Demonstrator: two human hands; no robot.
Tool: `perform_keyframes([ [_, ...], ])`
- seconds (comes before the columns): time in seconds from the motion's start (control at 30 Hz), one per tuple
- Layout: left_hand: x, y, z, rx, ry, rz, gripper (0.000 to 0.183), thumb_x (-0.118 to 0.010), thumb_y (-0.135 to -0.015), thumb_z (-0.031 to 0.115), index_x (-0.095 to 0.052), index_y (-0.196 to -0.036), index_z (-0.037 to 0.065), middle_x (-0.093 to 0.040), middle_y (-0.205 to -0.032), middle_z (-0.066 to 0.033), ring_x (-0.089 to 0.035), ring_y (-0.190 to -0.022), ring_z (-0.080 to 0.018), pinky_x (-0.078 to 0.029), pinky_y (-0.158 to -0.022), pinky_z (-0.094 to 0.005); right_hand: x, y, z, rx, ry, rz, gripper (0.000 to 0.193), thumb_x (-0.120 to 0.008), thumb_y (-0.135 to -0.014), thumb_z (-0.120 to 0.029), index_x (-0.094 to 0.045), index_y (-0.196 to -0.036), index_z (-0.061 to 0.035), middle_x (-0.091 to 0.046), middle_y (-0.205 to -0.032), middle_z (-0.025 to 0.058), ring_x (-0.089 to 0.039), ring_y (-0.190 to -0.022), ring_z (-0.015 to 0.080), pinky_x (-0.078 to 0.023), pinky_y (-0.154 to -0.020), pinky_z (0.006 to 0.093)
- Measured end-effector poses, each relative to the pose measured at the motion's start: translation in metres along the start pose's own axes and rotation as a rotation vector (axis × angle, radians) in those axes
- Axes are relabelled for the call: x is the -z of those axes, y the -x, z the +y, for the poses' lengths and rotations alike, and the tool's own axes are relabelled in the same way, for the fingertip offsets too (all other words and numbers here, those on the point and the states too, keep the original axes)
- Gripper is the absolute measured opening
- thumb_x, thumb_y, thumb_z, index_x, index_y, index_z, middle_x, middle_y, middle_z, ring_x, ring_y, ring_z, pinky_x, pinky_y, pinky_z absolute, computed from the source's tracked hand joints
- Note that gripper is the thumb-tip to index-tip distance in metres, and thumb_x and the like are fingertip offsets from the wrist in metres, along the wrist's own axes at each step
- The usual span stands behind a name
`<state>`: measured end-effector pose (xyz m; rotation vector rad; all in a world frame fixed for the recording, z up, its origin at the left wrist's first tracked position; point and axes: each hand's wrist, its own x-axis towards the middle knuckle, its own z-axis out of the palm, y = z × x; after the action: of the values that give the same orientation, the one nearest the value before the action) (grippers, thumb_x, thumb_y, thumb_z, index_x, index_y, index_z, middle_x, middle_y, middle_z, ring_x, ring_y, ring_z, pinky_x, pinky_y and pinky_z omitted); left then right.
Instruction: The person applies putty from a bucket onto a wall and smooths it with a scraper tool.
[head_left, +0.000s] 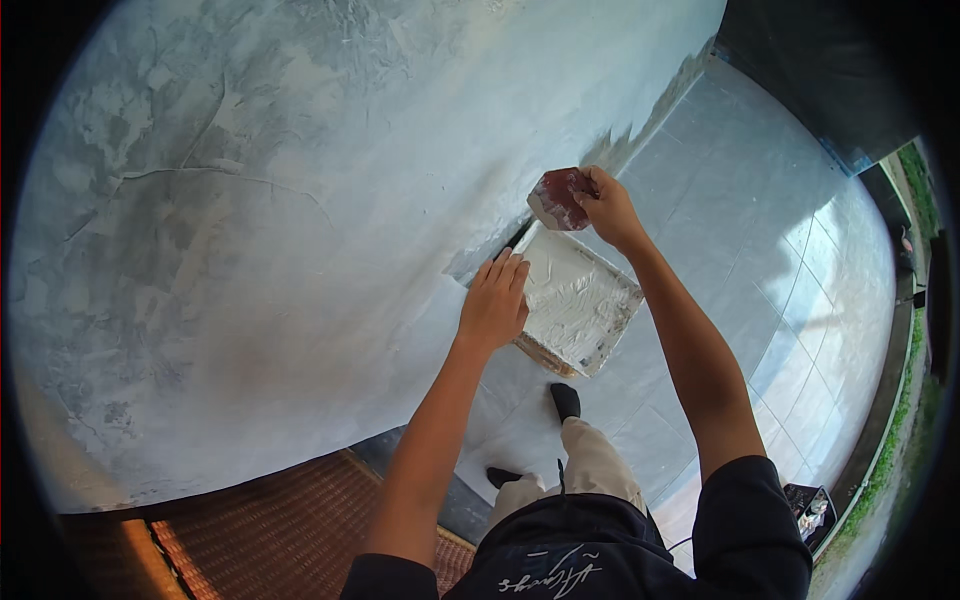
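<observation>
My right hand (pixel 612 208) pinches a reddish-brown flat scraper (pixel 560 200) smeared with whitish paste. The blade is raised over the far corner of a square tray (pixel 550 358), close to the wall. White paste (pixel 575 295) covers the inside of this tray, with ridges and streaks on its surface. At the tray's left edge, on the wall side, my left hand (pixel 494 305) grips the rim; its fingertips are partly out of sight. Along the left rises a large wall (pixel 290 270), coated in patchy white and grey, with darker bare patches low down near the tray.
Grey floor tiles (pixel 700 190) run along the wall's foot, sunlit at the right. A brown woven surface (pixel 290 525) lies at the lower left. A dark panel (pixel 815 80) stands at the far right. Near the right edge sits a dark box (pixel 810 512) with things inside.
</observation>
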<state>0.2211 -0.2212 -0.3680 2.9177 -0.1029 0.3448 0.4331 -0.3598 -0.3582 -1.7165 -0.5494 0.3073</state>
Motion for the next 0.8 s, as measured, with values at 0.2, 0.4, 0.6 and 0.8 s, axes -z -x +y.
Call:
perform_keyframes([
  [0.2, -0.067, 0.025, 0.012, 0.096, 0.073, -0.177, 0.054, -0.061, -0.084, 0.015, -0.046, -0.133, -0.001, -0.047, -0.140, -0.0175, -0.038, -0.138, -0.0337, -0.030, -0.114, -0.0465, 0.021, 0.025, 0.076, -0.135, 0.246, 0.057, 0.029, -0.061, -0.084, -0.001, -0.067, -0.112, -0.0027, -0.071, -0.097, 0.0199, -0.069, -0.088, 0.0333, -0.052, -0.079, 0.0376],
  [0.4, -0.116, 0.041, 0.023, 0.180, 0.142, -0.289, 0.056, -0.058, -0.087, 0.017, -0.043, -0.137, -0.002, -0.045, -0.144, -0.0181, -0.035, -0.140, -0.0340, -0.027, -0.115, -0.0474, 0.028, 0.041, 0.140, -0.110, 0.408, 0.099, 0.028, -0.061, -0.082, -0.002, -0.068, -0.109, -0.0046, -0.069, -0.093, 0.0211, -0.067, -0.087, 0.0393, -0.052, -0.077, 0.0416],
  [0.6, -0.150, 0.055, 0.026, 0.250, 0.195, -0.334, 0.057, -0.057, -0.088, 0.018, -0.041, -0.139, -0.001, -0.043, -0.146, -0.0180, -0.034, -0.141, -0.0338, -0.026, -0.116, -0.0480, 0.029, 0.051, 0.191, -0.069, 0.510, 0.163, 0.027, -0.060, -0.081, -0.001, -0.069, -0.106, -0.0045, -0.069, -0.091, 0.0216, -0.066, -0.084, 0.0396, -0.052, -0.075, 0.0427],
  [0.8, -0.174, 0.064, 0.031, 0.273, 0.217, -0.375, 0.055, -0.056, -0.089, 0.018, -0.041, -0.139, -0.001, -0.043, -0.146, -0.0177, -0.034, -0.141, -0.0334, -0.026, -0.116, -0.0480, 0.027, 0.061, 0.233, -0.051, 0.573, 0.145, 0.028, -0.061, -0.081, 0.001, -0.070, -0.107, -0.0050, -0.069, -0.092, 0.0210, -0.067, -0.083, 0.0393, -0.053, -0.074, 0.0425],
])
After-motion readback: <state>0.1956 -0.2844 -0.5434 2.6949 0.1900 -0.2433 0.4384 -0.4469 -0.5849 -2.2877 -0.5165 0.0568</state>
